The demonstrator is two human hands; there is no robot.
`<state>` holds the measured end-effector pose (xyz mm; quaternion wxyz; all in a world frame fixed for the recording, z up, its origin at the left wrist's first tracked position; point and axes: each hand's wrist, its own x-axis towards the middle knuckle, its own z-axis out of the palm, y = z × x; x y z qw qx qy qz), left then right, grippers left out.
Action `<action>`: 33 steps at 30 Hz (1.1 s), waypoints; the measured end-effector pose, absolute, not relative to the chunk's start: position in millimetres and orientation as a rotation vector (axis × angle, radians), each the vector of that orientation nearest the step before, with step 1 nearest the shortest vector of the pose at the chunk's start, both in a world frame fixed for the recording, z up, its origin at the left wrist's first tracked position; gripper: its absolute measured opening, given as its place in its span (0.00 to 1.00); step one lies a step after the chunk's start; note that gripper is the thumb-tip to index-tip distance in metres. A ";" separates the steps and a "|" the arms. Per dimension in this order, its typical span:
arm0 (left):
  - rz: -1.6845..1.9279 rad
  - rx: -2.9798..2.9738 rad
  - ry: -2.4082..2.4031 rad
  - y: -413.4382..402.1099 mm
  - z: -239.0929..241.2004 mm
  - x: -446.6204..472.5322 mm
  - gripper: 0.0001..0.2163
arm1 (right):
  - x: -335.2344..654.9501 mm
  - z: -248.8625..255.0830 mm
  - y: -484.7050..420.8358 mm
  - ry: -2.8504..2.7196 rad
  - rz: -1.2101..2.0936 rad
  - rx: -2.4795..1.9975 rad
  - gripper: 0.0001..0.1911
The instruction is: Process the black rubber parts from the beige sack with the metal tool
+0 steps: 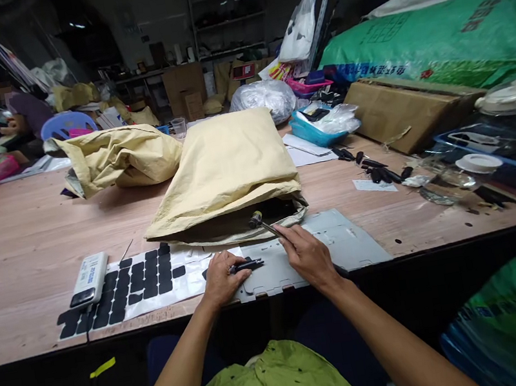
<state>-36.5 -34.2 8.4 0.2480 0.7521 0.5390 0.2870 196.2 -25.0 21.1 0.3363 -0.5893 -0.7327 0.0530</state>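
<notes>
A worker's left hand (223, 281) holds a small black part (248, 264) against a grey metal plate (349, 247) at the table (21, 243) edge, fingers closed on it. The right hand (308, 255), fingers gripping a small hammer (257, 220), sits just beside. An open yellow bag (224, 165) lies just beyond the fingers of the 2 hands.
</notes>
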 end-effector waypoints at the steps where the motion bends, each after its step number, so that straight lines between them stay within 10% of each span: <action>1: 0.779 2.037 1.474 -34.0 8.2 -36.5 0.08 | 193.5 25.0 -34.9 -1.871 0.243 -1.491 0.21; 8: 0.773 1.967 1.519 -31.9 4.3 -34.5 0.06 | 165.6 19.5 -99.1 -1.780 0.778 -1.353 0.21; 33: 0.812 1.949 1.546 -33.5 4.0 -33.0 0.06 | 167.7 15.6 -108.4 -1.734 0.737 -1.482 0.21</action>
